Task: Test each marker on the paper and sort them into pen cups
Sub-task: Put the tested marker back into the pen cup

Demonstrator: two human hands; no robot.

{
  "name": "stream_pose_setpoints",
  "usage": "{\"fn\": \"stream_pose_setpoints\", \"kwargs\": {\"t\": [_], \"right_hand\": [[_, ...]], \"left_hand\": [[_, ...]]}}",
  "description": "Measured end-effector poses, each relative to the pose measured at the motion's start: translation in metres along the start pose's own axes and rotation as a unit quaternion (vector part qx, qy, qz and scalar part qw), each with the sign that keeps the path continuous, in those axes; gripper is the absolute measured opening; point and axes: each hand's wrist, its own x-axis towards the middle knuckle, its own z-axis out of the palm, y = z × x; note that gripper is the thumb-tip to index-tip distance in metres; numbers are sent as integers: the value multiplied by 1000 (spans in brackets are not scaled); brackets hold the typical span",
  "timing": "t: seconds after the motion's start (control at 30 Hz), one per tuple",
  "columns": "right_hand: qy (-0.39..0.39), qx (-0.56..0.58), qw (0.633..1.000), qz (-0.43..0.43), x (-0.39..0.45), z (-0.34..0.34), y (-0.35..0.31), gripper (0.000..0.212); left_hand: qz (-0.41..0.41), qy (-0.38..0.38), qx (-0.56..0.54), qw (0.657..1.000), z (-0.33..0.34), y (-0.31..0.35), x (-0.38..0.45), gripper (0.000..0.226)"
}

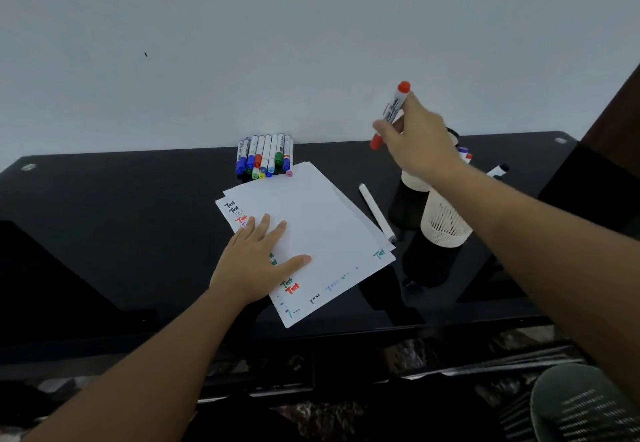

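- Several capped whiteboard markers (265, 156), white barrels with blue, red, green, black and pink ends, lie in a tight row at the back of the glossy black desk (121, 216), just beyond the paper; judged from that row, a good share of the testing is left.
- Some sorting looks done: the white perforated plastic pen cup (445, 221) on the right holds at least two markers, whose purple and red tips show just past the wrist.
- A second, dark pen cup (403, 211) stands touching the white one on its left; what it holds cannot be seen.
- The loose stack of white paper sheets (311, 233) carries "Test" written in black, red and green on the lower sheets, while the top sheet shows no marks where it is visible.
- One plain white marker (375, 213) lies on the desk beside the paper's right edge, and another with a black cap (498, 169) lies behind the cups.
- The left hand (258, 261) rests flat on the paper, fingers spread and straight, pinning the stack.
- The right hand (417, 142) is raised above the cups, its fingers and thumb pinching the red-capped white marker (391, 112) mid-barrel, tilted near upright; this marker is probably heading for a cup.
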Motion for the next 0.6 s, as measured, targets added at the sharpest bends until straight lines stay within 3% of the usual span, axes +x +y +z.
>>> {"fn": "stream_pose_setpoints", "kwargs": {"t": [0.23, 0.6], "right_hand": [[33, -58, 996, 63, 39, -32, 41, 35], [-6, -115, 989, 96, 53, -28, 67, 38]], "left_hand": [[2, 4, -5, 1000, -1, 1, 0, 103], [5, 14, -3, 1000, 3, -2, 4, 105]]}}
